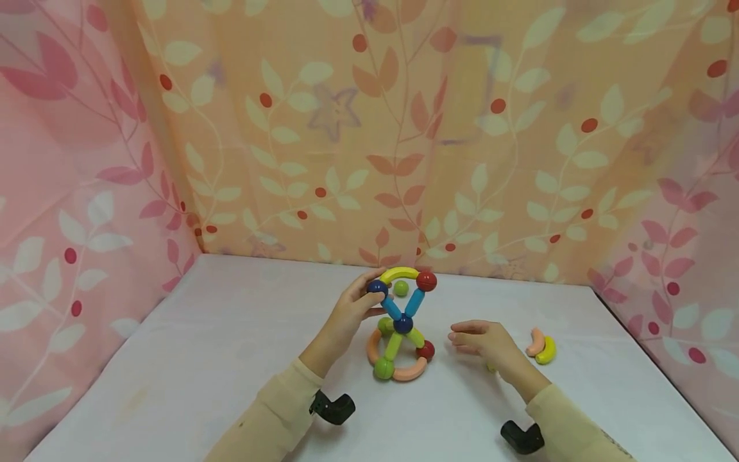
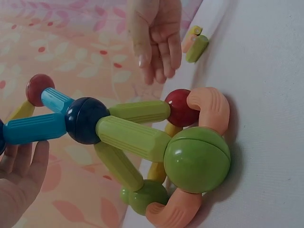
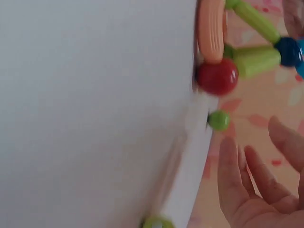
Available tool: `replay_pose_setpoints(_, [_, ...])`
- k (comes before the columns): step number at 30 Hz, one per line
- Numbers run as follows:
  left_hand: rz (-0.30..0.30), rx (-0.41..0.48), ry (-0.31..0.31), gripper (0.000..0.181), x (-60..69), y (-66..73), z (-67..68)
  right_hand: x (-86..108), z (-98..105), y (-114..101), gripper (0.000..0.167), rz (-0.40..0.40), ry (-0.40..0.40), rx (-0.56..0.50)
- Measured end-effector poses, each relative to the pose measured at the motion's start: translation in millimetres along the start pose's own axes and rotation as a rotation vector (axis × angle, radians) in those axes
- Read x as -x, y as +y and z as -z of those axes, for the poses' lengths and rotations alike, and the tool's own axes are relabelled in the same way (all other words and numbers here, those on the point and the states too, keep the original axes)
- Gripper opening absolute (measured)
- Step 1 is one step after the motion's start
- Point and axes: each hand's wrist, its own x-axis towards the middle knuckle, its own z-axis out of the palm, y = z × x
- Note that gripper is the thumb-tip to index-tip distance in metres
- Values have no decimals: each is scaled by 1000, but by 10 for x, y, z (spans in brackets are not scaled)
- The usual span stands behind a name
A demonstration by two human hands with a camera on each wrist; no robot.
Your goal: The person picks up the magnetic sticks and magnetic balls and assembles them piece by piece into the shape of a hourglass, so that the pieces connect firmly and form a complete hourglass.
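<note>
A ball-and-rod toy structure stands on the table, with a dark blue ball at its middle. Green rods slope down from that ball to a ring of curved orange rods, green balls and a red ball. Two blue rods rise in a V, and a curved yellow rod bridges the upper balls. My left hand grips the upper left dark blue ball, thumb across its front. Apart from the structure, on its right, my right hand holds nothing, fingers relaxed.
Behind the structure lies a loose green ball. To the right of my right hand are a curved orange rod and a curved yellow rod. A short green rod lies near them, mostly covered by that hand in the head view. Patterned curtains enclose the table.
</note>
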Motion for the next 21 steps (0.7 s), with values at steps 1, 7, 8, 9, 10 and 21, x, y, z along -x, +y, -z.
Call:
replay_pose_setpoints(1, [0, 2, 1, 49, -2, -6, -4, 5, 69, 33, 48, -4, 6, 5])
replay_pose_setpoints(7, [-5, 39, 16, 47, 8, -9, -22, 37, 414, 203, 60, -27, 14, -3])
replay_pose_setpoints(8, [-5, 39, 15, 47, 10, -3, -19, 44, 452, 217, 62, -31, 20, -3])
replay_pose_setpoints(9, [-5, 41, 12, 48, 10, 3, -16, 52, 486, 231, 63, -35, 29, 2])
replay_pose_setpoints(10, [-4, 41, 12, 48, 10, 9, -15, 62, 516, 243, 63, -43, 38, 7])
replay_pose_setpoints(21, [3, 34, -3, 50, 9, 18, -11, 55, 707, 448, 64, -114, -51, -65])
